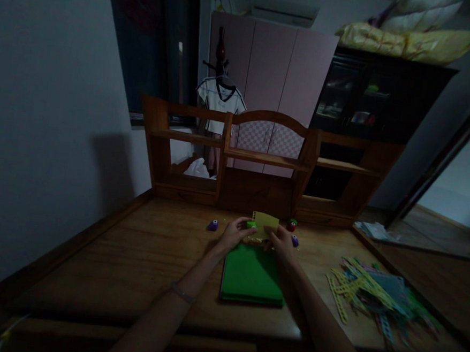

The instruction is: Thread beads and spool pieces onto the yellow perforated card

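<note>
My left hand is closed round a small bright green craft punch, set against the left edge of a yellow sheet of paper. A row of holes runs down that edge. The sheet's right side is pinched in my right hand. Just below both hands lies a stack of green sheets. A purple punch stands left of my left hand; another purple punch and a red and green one are beyond my right hand. Tiny paper bits are scattered around the sheet.
A tangled pile of punched paper strips, yellow, blue and green, covers the right of the wooden desk. A wooden shelf unit rises along the desk's back edge. The wall borders the left side.
</note>
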Demonstrator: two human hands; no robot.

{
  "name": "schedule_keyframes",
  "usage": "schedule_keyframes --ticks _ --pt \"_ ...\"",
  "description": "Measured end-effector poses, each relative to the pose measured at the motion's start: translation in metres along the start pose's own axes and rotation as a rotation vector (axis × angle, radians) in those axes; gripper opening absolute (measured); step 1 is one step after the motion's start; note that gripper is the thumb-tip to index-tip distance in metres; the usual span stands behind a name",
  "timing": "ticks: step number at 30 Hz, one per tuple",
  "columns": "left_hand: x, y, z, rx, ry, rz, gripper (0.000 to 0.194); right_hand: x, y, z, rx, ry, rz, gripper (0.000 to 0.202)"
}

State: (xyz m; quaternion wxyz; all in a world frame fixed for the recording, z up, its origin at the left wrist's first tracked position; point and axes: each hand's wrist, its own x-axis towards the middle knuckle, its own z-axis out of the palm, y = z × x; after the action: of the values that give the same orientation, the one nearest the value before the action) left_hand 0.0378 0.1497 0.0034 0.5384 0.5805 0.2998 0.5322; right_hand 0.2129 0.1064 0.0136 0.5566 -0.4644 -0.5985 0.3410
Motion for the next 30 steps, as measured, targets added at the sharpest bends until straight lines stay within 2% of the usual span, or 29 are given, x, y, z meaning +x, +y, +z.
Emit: schedule_keyframes --ticks 6,13,23,30 --pt "-0.001 0.001 0.001 -0.031 -0.034 -0.009 0.050 0.001 -0.001 -0.001 -0.031 -0.008 -0.024 0.029" --pt "-0.003 0.006 0.001 0.037 -0.024 0.009 0.044 0.001 0.002 0.000 -0.085 -0.008 -0.036 0.027" --pt "0.000 -0.005 -0.001 0.111 -0.032 0.057 0.043 -0.001 -0.002 0.000 -0.135 -0.023 -0.064 0.027" --pt "-0.002 -0.002 0.000 0.169 -0.028 0.047 0.040 -0.001 -0.001 0.002 -0.121 -0.042 -0.056 0.032"
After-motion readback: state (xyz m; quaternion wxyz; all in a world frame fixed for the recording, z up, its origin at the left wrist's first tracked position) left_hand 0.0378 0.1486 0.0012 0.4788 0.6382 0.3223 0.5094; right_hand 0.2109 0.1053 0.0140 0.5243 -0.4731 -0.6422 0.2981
